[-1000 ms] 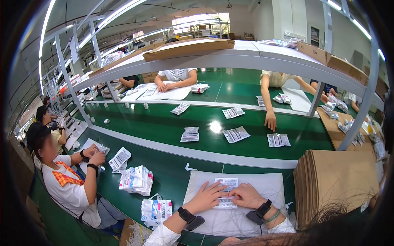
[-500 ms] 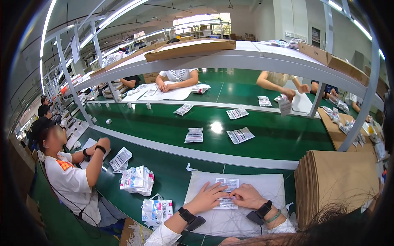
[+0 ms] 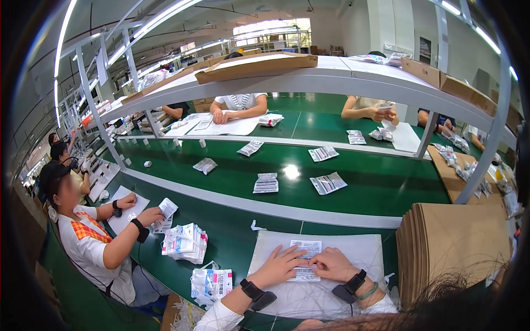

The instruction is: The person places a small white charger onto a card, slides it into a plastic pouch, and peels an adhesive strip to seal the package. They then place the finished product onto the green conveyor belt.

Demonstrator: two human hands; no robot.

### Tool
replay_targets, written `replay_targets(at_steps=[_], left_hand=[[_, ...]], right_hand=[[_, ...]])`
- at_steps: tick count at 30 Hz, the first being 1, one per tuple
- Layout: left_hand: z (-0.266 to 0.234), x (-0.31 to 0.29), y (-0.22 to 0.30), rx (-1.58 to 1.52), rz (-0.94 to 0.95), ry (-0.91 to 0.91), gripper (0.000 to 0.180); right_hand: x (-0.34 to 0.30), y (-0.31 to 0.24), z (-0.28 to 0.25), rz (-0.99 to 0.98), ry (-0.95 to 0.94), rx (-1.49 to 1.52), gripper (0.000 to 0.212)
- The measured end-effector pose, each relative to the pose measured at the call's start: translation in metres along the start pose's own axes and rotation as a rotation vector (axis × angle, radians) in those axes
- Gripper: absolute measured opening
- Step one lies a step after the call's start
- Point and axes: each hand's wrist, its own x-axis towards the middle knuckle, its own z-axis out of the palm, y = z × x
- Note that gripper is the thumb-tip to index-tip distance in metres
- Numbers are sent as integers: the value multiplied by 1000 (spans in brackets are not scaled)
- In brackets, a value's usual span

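Observation:
A flat white printed packet (image 3: pixel 307 247) lies on a pale sheet (image 3: pixel 361 249) in front of me, partly covered by both hands. My left hand (image 3: pixel 280 267) rests on its left side, fingers stretched out and apart. From the right, my right hand (image 3: pixel 332 265) meets it with bent fingers pressed together at the packet's middle, close to the left fingertips. Exactly what those fingers pinch is hard to see. Left of the sheet sit a pile of white, blue and pink packets (image 3: pixel 186 243) and a smaller group of similar packets (image 3: pixel 212 282).
A tall stack of brown cardboard (image 3: pixel 455 245) stands at my right. Beyond a metal rail, a green belt (image 3: pixel 375 190) carries several printed packets (image 3: pixel 328 183). A shelf (image 3: pixel 364 85) spans above it. A co-worker (image 3: pixel 94 243) sits at left; others work across the belt.
Packets on the belt have shifted slightly right, and another one shows at its left. The left co-worker's hand has lowered onto a packet. Across, a person's hands drew back. My hands stay put.

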Motion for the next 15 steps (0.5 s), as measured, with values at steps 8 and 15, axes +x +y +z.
replay_targets(at_steps=[8, 15], left_hand=[[-1, -1, 0, -7, 7, -41, 47], [-3, -3, -1, -2, 7, -38, 48]], right_hand=[[-1, 0, 1, -10, 11, -17, 21], [0, 0, 4, -20, 23, -13, 21]])
